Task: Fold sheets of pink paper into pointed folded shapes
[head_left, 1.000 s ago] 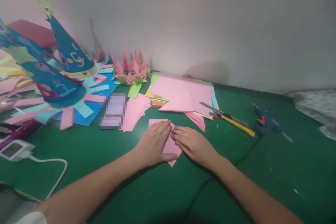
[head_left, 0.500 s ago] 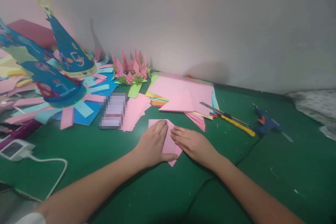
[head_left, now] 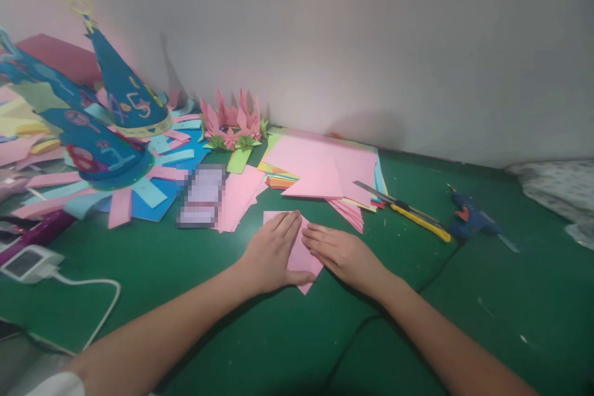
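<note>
A small folded piece of pink paper (head_left: 302, 258) lies on the green table, with a corner pointing toward me. My left hand (head_left: 273, 255) rests flat across its left part, fingers stretched out and the thumb near the lower corner. From the other side, my right hand (head_left: 342, 257) lays its outstretched fingertips along the right edge. Both palms face down, and they cover much of the sheet. Just beyond them are a loose pink stack (head_left: 240, 198) and a pile of coloured paper (head_left: 320, 158).
A yellow utility knife (head_left: 420, 218) lies right of the pile, blade extended. Farther right is a blue glue gun (head_left: 473, 216) with a cord. A blurred-out phone (head_left: 202, 195), a pink paper crown (head_left: 232, 124), blue cone hats (head_left: 125, 86) and a white-cabled device (head_left: 30, 263) are on the left.
My left fingers have slid slightly to the right and up along the pink paper. The right hand stays almost in place.
</note>
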`<state>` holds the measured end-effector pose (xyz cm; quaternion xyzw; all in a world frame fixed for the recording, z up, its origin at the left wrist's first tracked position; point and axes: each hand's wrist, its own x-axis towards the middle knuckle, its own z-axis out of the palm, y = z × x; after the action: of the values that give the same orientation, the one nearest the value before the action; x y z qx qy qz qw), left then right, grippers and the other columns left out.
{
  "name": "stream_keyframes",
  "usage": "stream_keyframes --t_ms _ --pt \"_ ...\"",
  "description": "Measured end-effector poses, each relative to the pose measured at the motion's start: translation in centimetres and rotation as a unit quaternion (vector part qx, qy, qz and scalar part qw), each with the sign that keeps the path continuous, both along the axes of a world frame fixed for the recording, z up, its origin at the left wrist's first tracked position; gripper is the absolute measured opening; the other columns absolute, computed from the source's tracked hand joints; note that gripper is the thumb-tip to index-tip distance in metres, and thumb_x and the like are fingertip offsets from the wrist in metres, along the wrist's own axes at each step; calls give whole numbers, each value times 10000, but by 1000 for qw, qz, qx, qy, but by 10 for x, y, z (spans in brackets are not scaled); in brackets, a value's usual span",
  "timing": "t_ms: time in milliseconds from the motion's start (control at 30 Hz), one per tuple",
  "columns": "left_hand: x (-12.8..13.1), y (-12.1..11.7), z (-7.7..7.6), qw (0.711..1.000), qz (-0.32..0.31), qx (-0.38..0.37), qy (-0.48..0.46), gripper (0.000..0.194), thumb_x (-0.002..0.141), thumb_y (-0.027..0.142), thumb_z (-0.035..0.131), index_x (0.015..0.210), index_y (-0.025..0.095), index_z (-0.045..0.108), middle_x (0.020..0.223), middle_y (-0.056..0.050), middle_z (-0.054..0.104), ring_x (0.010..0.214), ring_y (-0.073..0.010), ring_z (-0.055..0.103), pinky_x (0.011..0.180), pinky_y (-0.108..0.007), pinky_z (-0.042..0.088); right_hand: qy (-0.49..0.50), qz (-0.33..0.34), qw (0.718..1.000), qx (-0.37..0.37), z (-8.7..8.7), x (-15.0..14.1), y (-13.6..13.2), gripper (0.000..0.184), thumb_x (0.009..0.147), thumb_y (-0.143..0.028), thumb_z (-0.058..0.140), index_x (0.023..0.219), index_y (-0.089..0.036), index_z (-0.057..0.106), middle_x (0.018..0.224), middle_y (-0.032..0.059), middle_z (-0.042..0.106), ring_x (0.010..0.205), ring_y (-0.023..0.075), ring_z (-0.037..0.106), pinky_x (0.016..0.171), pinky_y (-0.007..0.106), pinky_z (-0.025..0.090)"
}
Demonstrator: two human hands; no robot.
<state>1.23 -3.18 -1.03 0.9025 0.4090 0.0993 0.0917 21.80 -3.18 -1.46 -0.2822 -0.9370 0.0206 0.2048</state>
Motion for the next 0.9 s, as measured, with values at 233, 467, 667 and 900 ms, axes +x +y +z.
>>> stream_keyframes --t_ms 233,467,667,900 --pt "0 1 -1 1000 1 8 -10 945 703 745 476 1325 38 394 1401 -198 401 1312 -316 342 1104 -419 254 2 4 1000 1 -1 1 0 284 920 -137 436 1122 -104 634 1184 125 638 1156 232 557 969 384 499" --pt "0 3 5 1000 -4 5 -18 914 672 723 538 1283 51 434 1353 -194 450 1270 -328 382 1083 -425 278 -6 4 1000 4 -2 1 0 296 918 -130 431 1143 -105 622 1201 136 625 1174 235 542 981 401 488" --pt "1 5 11 999 -8 2 -34 845 640 707 582 1221 104 476 1278 -161 502 1185 -318 439 1030 -432 333 14 -16 1000 -17 6 -3 -3 304 931 -159 408 1144 -124 623 1181 123 640 1147 221 565 968 385 497" --pt "0 7 14 999 -8 0 -43 805 622 708 592 1204 163 481 1230 -122 515 1120 -301 461 978 -438 360 47 -30 997 -59 7 -4 -4 275 914 -170 450 1118 -149 632 1161 99 653 1125 221 572 966 398 481"
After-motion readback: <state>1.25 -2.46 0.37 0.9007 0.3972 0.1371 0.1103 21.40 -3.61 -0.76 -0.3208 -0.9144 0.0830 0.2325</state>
